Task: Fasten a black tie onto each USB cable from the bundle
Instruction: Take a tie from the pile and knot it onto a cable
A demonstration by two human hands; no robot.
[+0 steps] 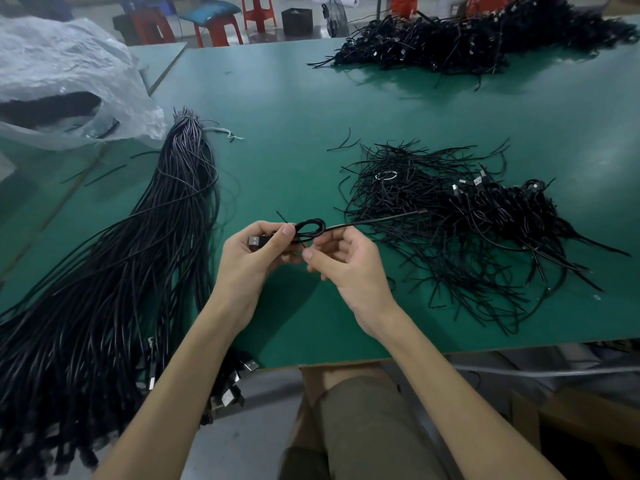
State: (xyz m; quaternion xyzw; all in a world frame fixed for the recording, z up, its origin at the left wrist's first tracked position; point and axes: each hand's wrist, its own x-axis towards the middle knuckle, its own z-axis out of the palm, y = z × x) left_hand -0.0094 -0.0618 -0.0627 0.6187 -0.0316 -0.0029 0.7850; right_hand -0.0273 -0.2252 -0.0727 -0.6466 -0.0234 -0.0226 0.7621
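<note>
Green table [277,116] fills your view. At left the bundle [104,289] runs off frame, with its plugs partly behind your left arm. Above the near edge, your left hand [249,258] pinches a looped cable [311,228]. Your right hand [346,268] pinches a thin strand [281,216], too fine to identify. Loose ties [433,216] lie right, and a bag [69,81] sits far left.

A coiled black USB cable [311,227], silver plug pointing left and cut end jutting right, sits pinched in the left fingers [284,233], a thin black tie [281,215] crossing its loop and nipped by the right fingers [308,254]. The long bundle [138,258] sprawls left of the fingers, loose ties [415,202] to their right
</note>
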